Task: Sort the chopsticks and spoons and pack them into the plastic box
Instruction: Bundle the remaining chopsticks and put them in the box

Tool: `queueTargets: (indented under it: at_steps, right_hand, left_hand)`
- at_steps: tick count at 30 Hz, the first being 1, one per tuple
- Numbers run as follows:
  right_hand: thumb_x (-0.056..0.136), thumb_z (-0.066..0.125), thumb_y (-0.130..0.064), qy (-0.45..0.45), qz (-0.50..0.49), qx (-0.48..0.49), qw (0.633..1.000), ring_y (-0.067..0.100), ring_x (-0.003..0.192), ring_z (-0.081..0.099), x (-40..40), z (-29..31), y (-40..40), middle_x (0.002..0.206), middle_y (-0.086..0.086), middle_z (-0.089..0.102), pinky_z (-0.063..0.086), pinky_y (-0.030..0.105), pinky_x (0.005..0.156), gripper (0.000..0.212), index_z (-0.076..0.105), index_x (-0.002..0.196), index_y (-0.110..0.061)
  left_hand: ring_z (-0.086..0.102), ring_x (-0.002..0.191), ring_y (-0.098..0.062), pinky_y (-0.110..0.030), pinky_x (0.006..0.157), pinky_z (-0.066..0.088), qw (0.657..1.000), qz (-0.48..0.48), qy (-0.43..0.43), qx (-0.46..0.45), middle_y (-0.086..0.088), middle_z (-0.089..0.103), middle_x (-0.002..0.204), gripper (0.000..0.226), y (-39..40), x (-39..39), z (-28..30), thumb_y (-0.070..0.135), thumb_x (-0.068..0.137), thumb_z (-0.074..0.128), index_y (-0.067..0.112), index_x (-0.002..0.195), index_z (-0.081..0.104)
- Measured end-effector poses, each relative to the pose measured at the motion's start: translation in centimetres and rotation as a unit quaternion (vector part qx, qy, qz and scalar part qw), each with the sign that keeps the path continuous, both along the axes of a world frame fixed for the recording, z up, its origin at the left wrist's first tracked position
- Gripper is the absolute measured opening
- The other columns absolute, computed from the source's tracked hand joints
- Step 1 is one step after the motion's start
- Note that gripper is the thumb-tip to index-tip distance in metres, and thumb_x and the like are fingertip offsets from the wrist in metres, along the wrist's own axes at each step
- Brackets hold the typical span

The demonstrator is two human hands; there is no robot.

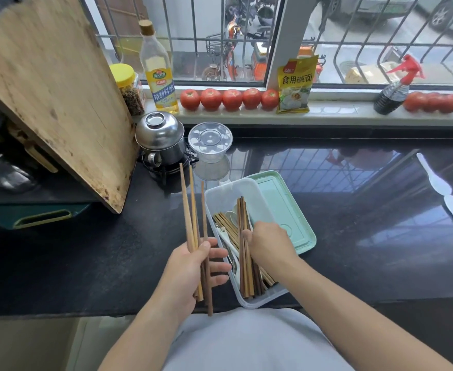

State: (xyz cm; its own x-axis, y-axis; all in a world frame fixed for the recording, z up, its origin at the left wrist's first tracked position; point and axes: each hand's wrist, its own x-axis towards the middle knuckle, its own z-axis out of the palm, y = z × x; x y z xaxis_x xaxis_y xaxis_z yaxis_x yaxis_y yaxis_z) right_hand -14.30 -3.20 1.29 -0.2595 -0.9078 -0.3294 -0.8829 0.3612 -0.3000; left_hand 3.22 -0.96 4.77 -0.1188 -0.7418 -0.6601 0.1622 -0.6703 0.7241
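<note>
A translucent white plastic box (221, 195) lies on the black counter near its front edge, with several wooden chopsticks (246, 269) and pale spoons (232, 214) inside. My left hand (193, 266) is to the left of the box, holding three wooden chopsticks (192, 202) upright, tips pointing away. My right hand (269, 243) reaches into the box, its fingers closed around a bundle of darker chopsticks. A mint green lid (287, 210) lies beside and partly under the box on its right.
Two white plastic rice spoons (446, 199) lie far right on the counter. A clear round tub (210, 141) and a steel pot (161, 140) stand behind the box. A wooden cutting board (54, 97) leans at left. Tomatoes (230, 99), bottles and a packet line the windowsill.
</note>
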Motion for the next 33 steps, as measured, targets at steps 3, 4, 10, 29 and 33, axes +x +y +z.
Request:
queueTargets:
  at_steps: [3,4,10,29,33]
  right_hand:
    - [0.101,0.049,-0.043,-0.132,0.002,-0.019,0.991,0.024,0.073,0.059,0.3,2.5,0.5,0.074,0.001,0.063,0.048,0.037,0.066,0.035,0.064,0.08,-0.019]
    - [0.1,0.053,-0.04,-0.24,-0.013,-0.011,0.971,0.017,0.07,0.062,0.8,3.4,0.9,0.071,0.0,0.066,0.052,0.037,0.065,0.033,0.067,0.08,-0.018]
    - [0.099,0.061,-0.019,-0.492,-0.15,-0.051,0.856,0.012,0.068,0.066,2.1,5.1,1.2,0.07,-0.003,0.069,0.055,0.028,0.066,0.021,0.071,0.086,-0.006]
    - [0.1,0.054,-0.042,-0.179,-0.019,-0.039,0.983,0.016,0.078,0.063,0.4,2.9,0.2,0.082,-0.007,0.068,0.049,0.033,0.071,0.026,0.069,0.097,-0.02]
    - [0.098,0.063,-0.025,-0.453,-0.052,-0.015,0.89,0.006,0.065,0.063,2.2,4.6,1.3,0.069,-0.009,0.069,0.048,0.025,0.065,0.019,0.076,0.086,-0.018]
  left_hand:
    - [0.073,0.072,-0.028,-0.042,0.068,0.064,0.999,-0.036,0.012,0.001,-0.015,0.078,0.092,0.023,0.1,0.2,0.0,0.017,0.11,0.046,0.004,0.118,0.064]
    - [0.072,0.071,-0.028,-0.04,0.067,0.063,0.998,-0.052,0.025,0.003,-0.016,0.077,0.092,0.024,0.1,0.1,0.1,0.017,0.11,0.046,0.003,0.119,0.064]
    - [0.073,0.083,-0.031,-0.042,0.071,0.063,0.992,-0.114,0.054,-0.005,-0.019,0.076,0.104,0.028,-0.3,-0.3,0.0,0.022,0.11,0.047,0.006,0.119,0.068]
    - [0.034,0.048,-0.011,-0.022,0.041,0.024,0.998,-0.047,0.042,-0.002,-0.004,0.052,0.069,0.025,-0.5,1.0,-0.9,0.015,0.109,0.046,0.003,0.12,0.064]
    - [0.033,0.045,-0.012,-0.022,0.044,0.02,0.988,-0.124,0.088,-0.013,-0.007,0.053,0.067,0.029,-0.3,0.0,-0.2,0.018,0.108,0.046,-0.004,0.121,0.06]
